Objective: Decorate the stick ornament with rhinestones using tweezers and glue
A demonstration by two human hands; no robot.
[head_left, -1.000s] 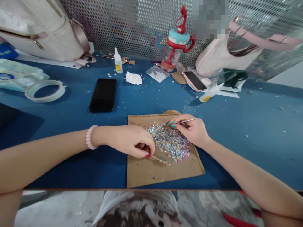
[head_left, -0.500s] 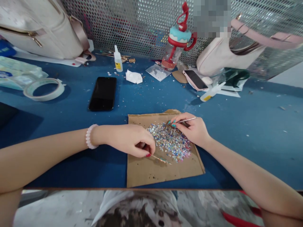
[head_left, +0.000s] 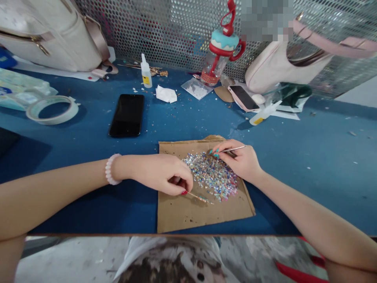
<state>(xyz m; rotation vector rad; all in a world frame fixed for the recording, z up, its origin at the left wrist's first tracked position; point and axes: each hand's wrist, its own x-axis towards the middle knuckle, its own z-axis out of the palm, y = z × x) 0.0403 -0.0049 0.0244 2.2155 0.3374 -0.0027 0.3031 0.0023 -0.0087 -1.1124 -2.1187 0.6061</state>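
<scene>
A sheet of brown cardboard (head_left: pixel 182 214) lies near the table's front edge and bears a pile of small shiny rhinestones (head_left: pixel 210 173) in silver, blue and pink. My left hand (head_left: pixel 165 175), with a pale bead bracelet, pinches one end of a thin stick (head_left: pixel 200 197) that has small stones along it, low over the cardboard's middle. At the pile's upper right, my right hand (head_left: pixel 240 159) holds a slim metal tool (head_left: pixel 234 149) between its fingers, the tool's tip close to the stones.
On the blue table (head_left: pixel 294 157) lie a black phone (head_left: pixel 127 115), a tape roll (head_left: pixel 52 111), glue bottles (head_left: pixel 146 72), crumpled paper (head_left: pixel 166 94) and a pink phone (head_left: pixel 243 98). A cup (head_left: pixel 219 55) and bags (head_left: pixel 282 68) stand by the perforated metal screen.
The view has shifted very slightly. Both hands keep nearly the same places and still hold the stick and the metal tool.
</scene>
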